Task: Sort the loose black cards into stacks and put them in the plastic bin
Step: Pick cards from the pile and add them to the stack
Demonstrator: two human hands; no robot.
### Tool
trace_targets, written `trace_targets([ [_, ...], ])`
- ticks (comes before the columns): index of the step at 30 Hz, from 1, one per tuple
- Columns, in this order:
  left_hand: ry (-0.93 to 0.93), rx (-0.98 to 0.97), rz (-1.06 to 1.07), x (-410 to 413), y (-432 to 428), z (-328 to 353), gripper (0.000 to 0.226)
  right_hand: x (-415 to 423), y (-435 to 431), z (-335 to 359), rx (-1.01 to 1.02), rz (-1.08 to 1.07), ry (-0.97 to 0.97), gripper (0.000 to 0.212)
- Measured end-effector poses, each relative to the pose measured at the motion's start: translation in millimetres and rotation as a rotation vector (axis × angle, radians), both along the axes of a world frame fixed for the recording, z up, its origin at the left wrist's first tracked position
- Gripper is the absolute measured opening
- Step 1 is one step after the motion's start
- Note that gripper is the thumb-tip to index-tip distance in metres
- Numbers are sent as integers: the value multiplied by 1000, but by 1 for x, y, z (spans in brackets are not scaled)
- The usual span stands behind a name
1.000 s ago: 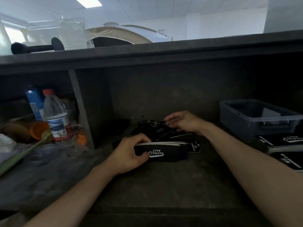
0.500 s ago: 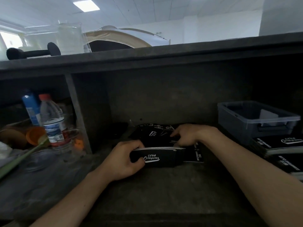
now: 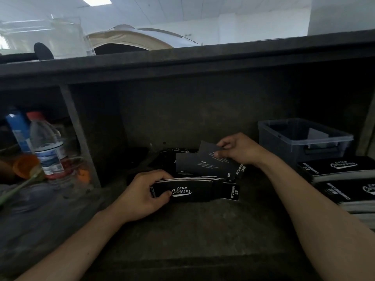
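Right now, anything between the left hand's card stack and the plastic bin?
Only the right hand and forearm, holding a card, cross the way from the stack in the left hand to the open-topped bin. Shelf floor between looks bare.

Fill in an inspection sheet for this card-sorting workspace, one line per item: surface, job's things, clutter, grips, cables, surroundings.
Surface: dark shelf, worn.
Job's things: gathered stack on edge; loose black cards behind it; plastic bin at right, finished stacks before it.
Clutter: water bottle, blue bottle, orange item in left compartment.
Grips: left hand clasps the stack; right hand pinches a single card.
Cables: nothing seen.
Surroundings: clear container on counter top; tent beyond.
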State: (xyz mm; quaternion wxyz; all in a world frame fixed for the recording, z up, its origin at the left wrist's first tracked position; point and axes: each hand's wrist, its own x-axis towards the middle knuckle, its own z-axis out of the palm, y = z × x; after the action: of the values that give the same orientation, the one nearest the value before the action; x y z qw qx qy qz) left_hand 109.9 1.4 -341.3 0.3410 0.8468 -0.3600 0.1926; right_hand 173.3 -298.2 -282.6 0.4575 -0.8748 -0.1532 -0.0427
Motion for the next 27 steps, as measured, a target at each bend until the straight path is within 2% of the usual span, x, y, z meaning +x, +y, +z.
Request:
trace_targets([
  [5,11,3,8,-1,0,1,13,3,1,-2,-276,14,-75,19],
  [8,26,4,19,-2,0,1,15,-1,3,-2,-354,20,-50,25],
  [10,27,0,19,-3,0,2,19,-2,6,-3,-374,33,-30,20],
  [12,27,0,20,-5,-1,3,29,-4,8,-3,-368,50,1,14],
  [14,30,3,23,-6,-2,4,35,-6,8,1,-276,49,-5,11],
  [17,36,-2,25,-6,-2,4,30,-7,5,8,-88,72,-199,25],
  [20,44,-15,4,-4,-1,3,23,-8,5,11,-96,40,-308,31],
  [24,-18,-33,-8,0,2,2,19,-12,6,11,-16,93,-40,35],
  [27,-14,-57,5,0,2,5,24,-21,16,12,-76,195,89,31],
])
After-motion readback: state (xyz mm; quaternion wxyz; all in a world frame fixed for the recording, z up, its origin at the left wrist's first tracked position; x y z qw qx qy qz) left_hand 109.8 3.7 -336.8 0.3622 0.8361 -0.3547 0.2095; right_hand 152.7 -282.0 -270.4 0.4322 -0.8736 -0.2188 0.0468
